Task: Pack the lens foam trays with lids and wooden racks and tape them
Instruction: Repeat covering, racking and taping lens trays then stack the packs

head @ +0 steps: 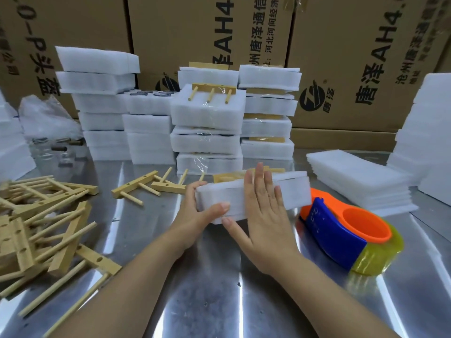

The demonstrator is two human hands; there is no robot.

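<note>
A white foam tray [290, 191] stands on its side near the middle of the shiny tabletop [219, 293]. The left hand [195, 215] grips its left end, thumb in front; the other fingers are hidden behind it. The right hand [264, 215] lies flat on the front with straight fingers and holds nothing. A wooden rack [228, 177] peeks out behind the tray, mostly hidden. Just right of the tray lies an orange and blue tape holder [341, 230]; its far end is tucked behind the foam. More wooden racks [48, 215] are piled on the left, cut off by the edge. Foam stacks [207, 118] stand behind. What is inside the tray cannot be seen.
</note>
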